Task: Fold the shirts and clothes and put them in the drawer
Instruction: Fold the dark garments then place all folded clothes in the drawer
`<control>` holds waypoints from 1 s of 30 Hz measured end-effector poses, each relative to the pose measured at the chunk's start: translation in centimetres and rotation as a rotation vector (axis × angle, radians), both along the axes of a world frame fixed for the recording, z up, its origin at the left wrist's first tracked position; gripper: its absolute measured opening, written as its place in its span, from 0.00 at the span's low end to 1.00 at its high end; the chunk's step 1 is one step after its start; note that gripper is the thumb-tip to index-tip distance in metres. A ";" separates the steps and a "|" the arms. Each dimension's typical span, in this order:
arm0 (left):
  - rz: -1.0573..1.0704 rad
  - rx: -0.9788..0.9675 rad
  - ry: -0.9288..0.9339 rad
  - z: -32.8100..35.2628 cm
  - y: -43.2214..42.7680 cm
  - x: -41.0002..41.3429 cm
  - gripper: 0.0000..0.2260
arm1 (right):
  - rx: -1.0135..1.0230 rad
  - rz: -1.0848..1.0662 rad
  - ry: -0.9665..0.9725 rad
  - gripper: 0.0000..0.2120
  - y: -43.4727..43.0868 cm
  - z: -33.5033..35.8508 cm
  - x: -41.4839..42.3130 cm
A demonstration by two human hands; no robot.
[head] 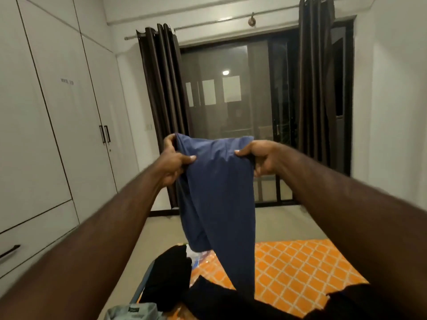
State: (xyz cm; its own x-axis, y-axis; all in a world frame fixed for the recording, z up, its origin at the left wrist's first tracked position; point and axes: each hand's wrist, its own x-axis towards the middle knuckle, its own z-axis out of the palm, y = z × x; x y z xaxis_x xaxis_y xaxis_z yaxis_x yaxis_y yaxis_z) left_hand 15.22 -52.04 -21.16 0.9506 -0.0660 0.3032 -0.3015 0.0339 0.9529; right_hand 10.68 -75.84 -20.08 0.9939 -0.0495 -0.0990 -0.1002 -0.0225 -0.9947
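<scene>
I hold a blue garment [217, 199] up in the air in front of me, and it hangs down towards the bed. My left hand [175, 162] grips its top left edge, thumb on the front. My right hand [258, 158] grips its top right edge. Below it, a black garment [168, 276] lies folded on the bed with the orange patterned sheet [300, 269]. Another black piece of clothing [221, 301] lies spread out nearer to me. A grey-green shirt [131, 312] shows at the bottom edge.
A white wardrobe [57, 112] with black handles lines the left wall, with a drawer [13, 250] low down at the left. Dark curtains [161, 100] frame a glass balcony door [242, 112] straight ahead. Bare floor runs between bed and wardrobe.
</scene>
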 end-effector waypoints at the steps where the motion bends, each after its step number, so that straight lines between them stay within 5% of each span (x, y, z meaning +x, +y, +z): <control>1: 0.004 0.009 -0.015 0.3 0.0 -0.1 0.40 | 0.022 -0.020 -0.018 0.14 0.0 0.1 -0.3; 6: 0.256 0.162 -0.180 1.7 0.5 -0.5 0.33 | 0.060 -0.022 -0.031 0.06 -0.2 0.4 -0.9; 11: 0.258 0.257 -0.128 1.3 -0.3 -0.4 0.24 | -0.046 -0.051 -0.001 0.06 0.2 -0.3 -0.2; 16: 0.292 0.586 -0.086 0.5 -0.5 -0.4 0.17 | -0.655 -0.070 0.150 0.10 0.3 -0.7 0.7; 20: 0.267 0.648 -0.065 0.2 -0.7 0.0 0.10 | -0.995 -0.007 0.184 0.08 0.6 0.7 0.8; 26: 0.052 0.685 0.008 0.3 0.5 -0.4 0.16 | -0.746 -0.009 0.131 0.13 -0.4 0.8 1.2; 28: -0.017 0.826 0.014 0.2 1.1 -0.5 0.21 | -0.683 0.082 0.115 0.21 -0.8 0.8 1.3; 30: 0.049 1.101 -0.076 -0.5 0.9 -0.1 0.20 | -0.830 0.197 0.128 0.30 -1.1 0.8 1.3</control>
